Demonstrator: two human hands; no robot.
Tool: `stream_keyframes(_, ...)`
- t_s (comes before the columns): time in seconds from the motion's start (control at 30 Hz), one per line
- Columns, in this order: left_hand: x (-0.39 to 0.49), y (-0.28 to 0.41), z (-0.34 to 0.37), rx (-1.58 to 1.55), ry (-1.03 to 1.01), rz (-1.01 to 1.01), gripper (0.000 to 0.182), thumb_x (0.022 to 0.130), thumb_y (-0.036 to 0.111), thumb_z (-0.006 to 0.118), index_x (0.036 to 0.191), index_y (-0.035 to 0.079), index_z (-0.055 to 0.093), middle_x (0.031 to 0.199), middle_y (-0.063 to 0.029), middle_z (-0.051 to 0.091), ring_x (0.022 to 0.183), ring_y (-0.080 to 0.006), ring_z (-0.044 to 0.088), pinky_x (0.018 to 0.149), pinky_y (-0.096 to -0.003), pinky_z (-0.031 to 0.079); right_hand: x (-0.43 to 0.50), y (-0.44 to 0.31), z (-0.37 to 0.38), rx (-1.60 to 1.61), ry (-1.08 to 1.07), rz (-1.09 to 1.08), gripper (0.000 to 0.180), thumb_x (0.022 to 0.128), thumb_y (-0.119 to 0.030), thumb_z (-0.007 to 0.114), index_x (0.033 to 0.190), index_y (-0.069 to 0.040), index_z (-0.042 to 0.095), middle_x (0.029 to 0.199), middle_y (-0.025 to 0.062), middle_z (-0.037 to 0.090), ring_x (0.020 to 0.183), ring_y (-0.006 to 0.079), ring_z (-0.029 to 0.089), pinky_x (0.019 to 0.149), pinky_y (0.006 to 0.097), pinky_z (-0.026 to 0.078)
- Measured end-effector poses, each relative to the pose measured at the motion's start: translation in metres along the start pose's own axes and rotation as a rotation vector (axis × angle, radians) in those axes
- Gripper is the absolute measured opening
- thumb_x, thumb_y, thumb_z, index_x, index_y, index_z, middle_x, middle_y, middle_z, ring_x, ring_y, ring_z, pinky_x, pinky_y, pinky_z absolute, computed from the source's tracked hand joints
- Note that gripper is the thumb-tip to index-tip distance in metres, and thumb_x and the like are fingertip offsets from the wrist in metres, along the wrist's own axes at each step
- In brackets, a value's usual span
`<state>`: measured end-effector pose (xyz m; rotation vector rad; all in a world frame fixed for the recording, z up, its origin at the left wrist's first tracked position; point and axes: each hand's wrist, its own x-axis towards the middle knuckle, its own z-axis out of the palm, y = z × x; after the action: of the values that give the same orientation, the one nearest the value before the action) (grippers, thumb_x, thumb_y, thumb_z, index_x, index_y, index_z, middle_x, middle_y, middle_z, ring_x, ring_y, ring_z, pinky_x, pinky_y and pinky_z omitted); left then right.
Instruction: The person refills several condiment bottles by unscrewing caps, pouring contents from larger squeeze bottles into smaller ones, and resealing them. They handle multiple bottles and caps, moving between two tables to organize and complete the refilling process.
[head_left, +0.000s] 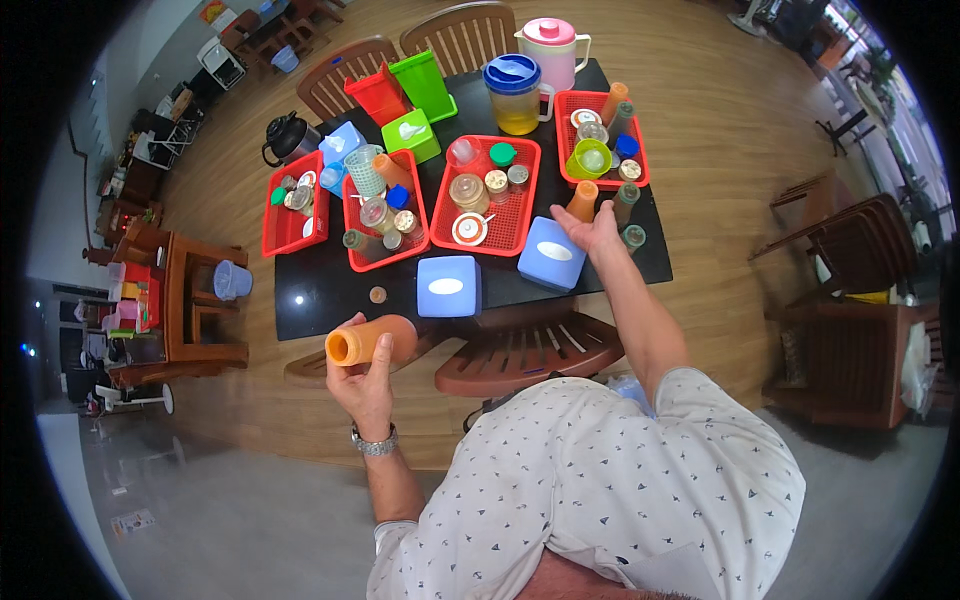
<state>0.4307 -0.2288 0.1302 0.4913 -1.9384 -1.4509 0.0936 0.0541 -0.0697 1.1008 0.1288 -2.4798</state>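
Note:
My left hand (363, 386) is closed around an orange plastic squeeze bottle (386, 339), tilted sideways in front of the table's near edge. Its uncapped mouth faces left, towards me. A small round cap (377, 295) lies on the black tabletop (330, 300) just beyond. My right hand (592, 229) reaches over the table's right side with fingers apart. Another orange bottle (583, 199) stands between its fingers and thumb; whether they touch it is unclear. Green-tinted glass bottles (627, 196) stand to its right. A blue tissue box (553, 251) sits beside this hand, and a second blue box (448, 286) lies nearer the middle.
Red plastic baskets (442, 238) hold jars, lidded pots and bottles. Behind them are a blue-lidded pitcher (513, 97), a pink-lidded pitcher (553, 56), a green bin (422, 84), a red bin (379, 97) and a black-topped flask (291, 139). A wooden chair (529, 352) stands at the near edge.

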Motion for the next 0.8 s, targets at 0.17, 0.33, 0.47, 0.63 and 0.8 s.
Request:
stream_keyframes(0.17, -0.007, 0.005, -0.003, 0.042, 0.014, -0.044, 0.046, 0.088, -0.001, 0.083, 0.129, -0.003, 0.062, 0.135, -0.0152, 0.064, 0.12, -0.0201, 0.064, 0.102, -0.0356, 0.055, 0.071, -0.025, -0.011, 0.027, 0.0, -0.072, 0.086, 0.1, -0.057, 0.065, 0.161, -0.007, 0.03, 0.158, 0.0319, 0.032, 0.131, 0.0515, 0.053, 0.101, 0.0661, 0.057)
stream_keyframes(0.33, -0.007, 0.004, 0.002, 0.088, 0.017, -0.007, 0.046, 0.085, 0.001, 0.087, 0.125, -0.004, 0.065, 0.128, -0.0099, 0.062, 0.116, -0.019, 0.065, 0.099, -0.0332, 0.055, 0.116, -0.042, -0.011, 0.113, 0.102, 0.15, 0.026, 0.102, -0.027, 0.063, 0.111, -0.003, 0.067, 0.106, 0.0158, 0.071, 0.096, 0.0351, 0.072, 0.084, 0.0476, 0.066)
stream_keyframes(0.47, -0.003, 0.001, 0.009, 0.079, -0.002, -0.014, 0.046, 0.083, 0.002, 0.089, 0.122, -0.005, 0.066, 0.126, -0.0072, 0.059, 0.112, -0.0159, 0.065, 0.096, -0.0308, 0.057, 0.07, -0.017, -0.017, -0.102, 0.011, 0.069, 0.03, 0.098, -0.025, 0.066, 0.117, -0.002, 0.062, 0.114, 0.0162, 0.068, 0.101, 0.0341, 0.069, 0.086, 0.0471, 0.061)
stream_keyframes(0.63, 0.009, -0.007, 0.021, -0.004, -0.093, -0.092, 0.048, 0.083, 0.001, 0.088, 0.125, -0.003, 0.065, 0.125, -0.005, 0.057, 0.112, -0.0136, 0.065, 0.095, -0.0292, 0.057, -0.026, 0.014, 0.0, -0.355, -0.309, 0.39, 0.043, 0.098, -0.026, 0.068, 0.133, -0.003, 0.056, 0.125, 0.0191, 0.067, 0.11, 0.0345, 0.066, 0.094, 0.0502, 0.055)
stream_keyframes(0.8, 0.025, -0.016, 0.046, 0.083, -0.18, 0.01, 0.049, 0.079, 0.007, 0.092, 0.121, -0.001, 0.069, 0.118, -0.0067, 0.062, 0.106, -0.0166, 0.066, 0.092, -0.0314, 0.056, -0.113, 0.056, 0.067, -0.673, -0.704, 0.265, 0.052, 0.097, -0.02, 0.072, 0.14, 0.0, 0.05, 0.129, 0.0233, 0.065, 0.12, 0.0337, 0.066, 0.103, 0.0498, 0.055)
